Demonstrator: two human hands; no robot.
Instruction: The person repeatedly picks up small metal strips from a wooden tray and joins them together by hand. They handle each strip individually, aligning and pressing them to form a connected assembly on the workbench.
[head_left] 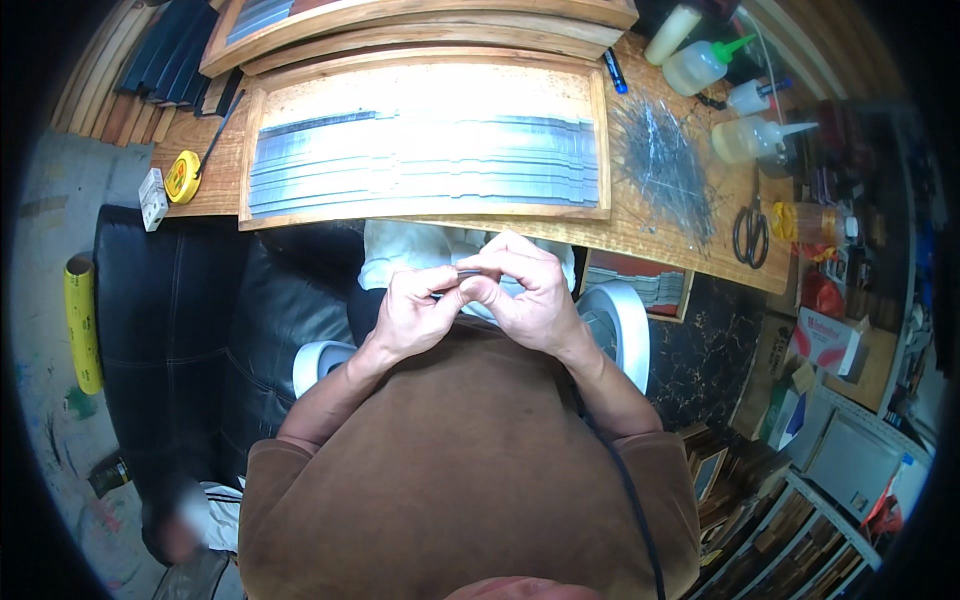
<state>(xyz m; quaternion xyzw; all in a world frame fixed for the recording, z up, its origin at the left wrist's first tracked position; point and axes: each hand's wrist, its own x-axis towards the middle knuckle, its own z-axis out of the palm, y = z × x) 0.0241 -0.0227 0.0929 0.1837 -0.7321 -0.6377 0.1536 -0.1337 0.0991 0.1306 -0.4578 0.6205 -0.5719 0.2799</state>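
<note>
My left hand [412,312] and my right hand [532,300] meet in front of my chest, just short of the table edge. Both are closed, fingertips and thumbs pinching a small thin dark strip [468,273] between them. Most of that strip is covered by the fingers, so its kind is not clear. Straight beyond my hands lies a shallow wooden tray [425,219] holding rows of thin grey strips [420,170], brightly lit.
More wooden trays [430,30] are stacked behind. Thin dark offcuts [662,165] lie right, near black scissors [751,236] and squeeze bottles [697,68]. A yellow tape measure [183,178] sits left. Below the table are a lower tray [640,285] and a black sofa [165,330].
</note>
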